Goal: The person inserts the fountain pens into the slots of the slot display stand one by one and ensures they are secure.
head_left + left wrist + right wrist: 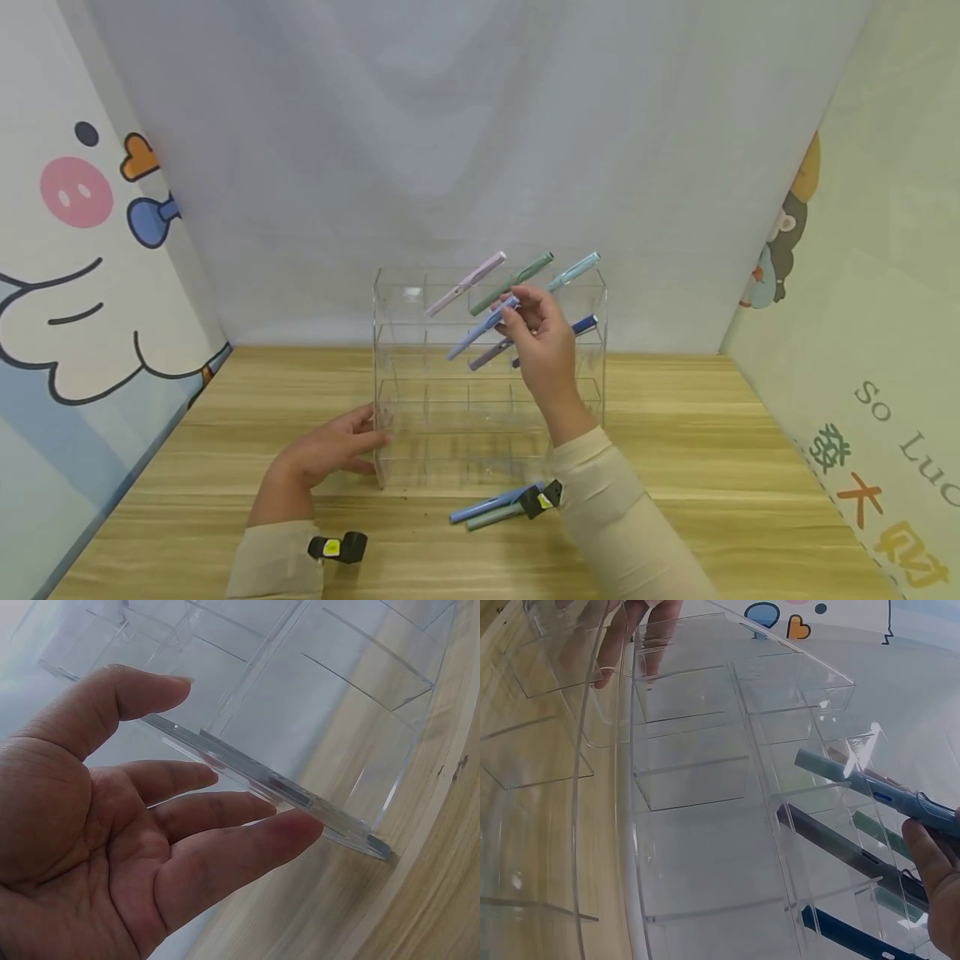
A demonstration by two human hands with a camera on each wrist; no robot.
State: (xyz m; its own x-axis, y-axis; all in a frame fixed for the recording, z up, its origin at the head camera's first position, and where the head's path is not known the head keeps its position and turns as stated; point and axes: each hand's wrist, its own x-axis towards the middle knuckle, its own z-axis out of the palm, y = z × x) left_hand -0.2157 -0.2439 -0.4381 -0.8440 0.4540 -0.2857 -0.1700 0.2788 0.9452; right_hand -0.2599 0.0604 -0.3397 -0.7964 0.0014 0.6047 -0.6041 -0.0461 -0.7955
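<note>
A clear acrylic pen rack (447,446) with tiered compartments stands on the table. My right hand (546,342) pinches a light blue pen (472,337) between thumb and fingers; in the right wrist view this pen (885,791) slants over the rack's second tier. Beside it lie a purple pen (487,357) and a dark blue pen (585,324), partly hidden by the hand. The top tier bears a lilac pen (467,283), a green pen (534,267) and a pale blue pen (576,271). At the rack's left side, my left hand (333,446) touches the side panel with extended fingers (247,851).
A blue pen (487,505) and a pale green pen (495,516) lie on the wooden table (675,500) before the rack, near the right wrist's camera (542,500). Behind stands a white curtain (450,125); printed panels (67,317) flank the table.
</note>
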